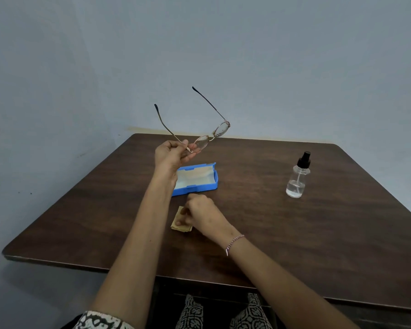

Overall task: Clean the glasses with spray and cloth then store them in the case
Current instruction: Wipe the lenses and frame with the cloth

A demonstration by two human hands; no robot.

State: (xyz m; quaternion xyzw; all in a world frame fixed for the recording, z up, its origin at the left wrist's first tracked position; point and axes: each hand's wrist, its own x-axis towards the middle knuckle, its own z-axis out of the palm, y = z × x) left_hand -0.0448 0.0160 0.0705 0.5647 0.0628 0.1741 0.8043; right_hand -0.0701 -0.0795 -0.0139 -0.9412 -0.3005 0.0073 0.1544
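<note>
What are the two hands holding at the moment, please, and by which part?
The left hand pinches the glasses by one temple, near its hinge; the right hand appears to pinch the tan cloth near its far edge.

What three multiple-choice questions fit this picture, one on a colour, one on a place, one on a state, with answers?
1. The case is: A red, B blue, C black.
2. The cloth lies: A in the case, B on the table under the right hand, C on the floor.
3. The glasses are: A folded in the case, B flat on the table, C held up unfolded by the left hand.
Answers: B, its shell is blue; B, fingers pinch it on the wood; C, both arms stick out in the air.
</note>
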